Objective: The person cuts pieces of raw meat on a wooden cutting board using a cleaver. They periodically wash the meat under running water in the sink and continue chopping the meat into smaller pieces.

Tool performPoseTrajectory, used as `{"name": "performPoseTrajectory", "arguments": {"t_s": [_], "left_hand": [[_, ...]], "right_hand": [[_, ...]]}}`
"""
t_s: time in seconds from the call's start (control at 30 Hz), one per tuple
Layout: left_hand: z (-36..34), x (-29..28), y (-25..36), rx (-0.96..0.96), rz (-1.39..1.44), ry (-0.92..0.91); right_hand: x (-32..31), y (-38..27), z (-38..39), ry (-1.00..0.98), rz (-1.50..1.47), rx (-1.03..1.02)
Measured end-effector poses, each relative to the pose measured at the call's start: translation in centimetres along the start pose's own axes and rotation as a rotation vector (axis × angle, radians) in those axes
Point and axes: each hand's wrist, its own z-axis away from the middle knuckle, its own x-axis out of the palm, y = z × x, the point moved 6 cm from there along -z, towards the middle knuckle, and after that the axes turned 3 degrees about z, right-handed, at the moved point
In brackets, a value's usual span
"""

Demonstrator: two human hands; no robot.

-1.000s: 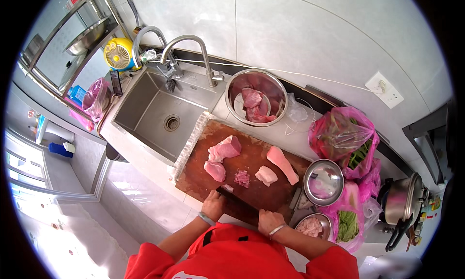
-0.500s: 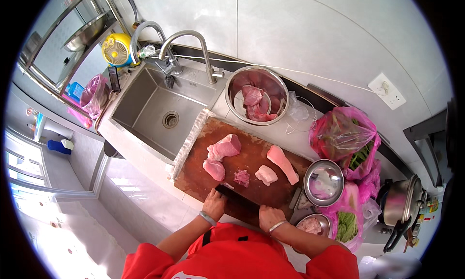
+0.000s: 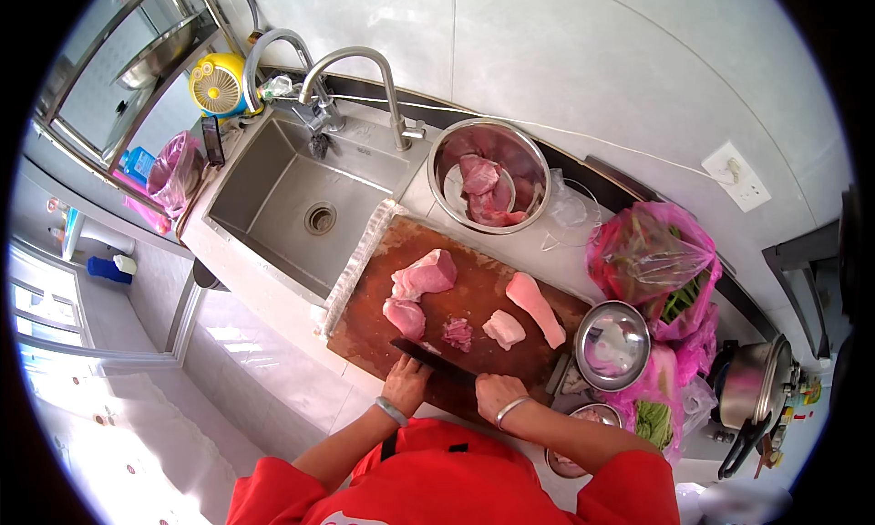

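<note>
A wooden cutting board (image 3: 485, 274) lies in front of me. My right hand (image 3: 499, 398) is wrapped round the handle of a dark-bladed kitchen knife (image 3: 442, 361), whose blade slants up to the left. Close against the blade's near side, my left hand (image 3: 406, 381) has its fingers bent down to the board; what they press on is hidden. Beyond the blade lie a small heap of cut meat (image 3: 458, 334) and two larger chunks, an upper meat chunk (image 3: 427, 275) and a lower meat chunk (image 3: 404, 317). Farther right are a pale fatty block (image 3: 503, 329) and a long pale strip (image 3: 535, 309).
Left of the board is a steel sink (image 3: 273, 217) with a faucet (image 3: 394, 97). A steel bowl of meat (image 3: 437, 174) stands behind it. To the right are a small steel bowl (image 3: 612, 344), a second bowl (image 3: 567, 467), pink bags of greens (image 3: 652, 261) and a pot (image 3: 749, 384).
My right hand and the knife have shifted left and slightly away from me, and the blade shows narrower. My left hand has stayed almost in place beside the blade.
</note>
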Motion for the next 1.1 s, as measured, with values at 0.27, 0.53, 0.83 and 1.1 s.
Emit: {"name": "performPoseTrajectory", "arguments": {"t_s": [0.27,0.53,0.83,1.1], "left_hand": [[-0.3,-0.5,0.4,0.029,-0.022,0.052],[-0.2,-0.9,0.9,0.002,-0.049,0.025],[0.1,-0.7,0.7,0.030,0.004,0.045],[0.3,-0.3,0.3,0.022,-0.012,0.024]], "right_hand": [[-1.1,-2.5,-2.0,-0.018,-0.006,-0.052],[-0.2,2.0,2.5,-0.015,0.018,0.055],[1.2,1.6,3.3,0.028,0.006,0.034],[-0.5,0.5,2.2,-0.100,0.017,0.046]]}}
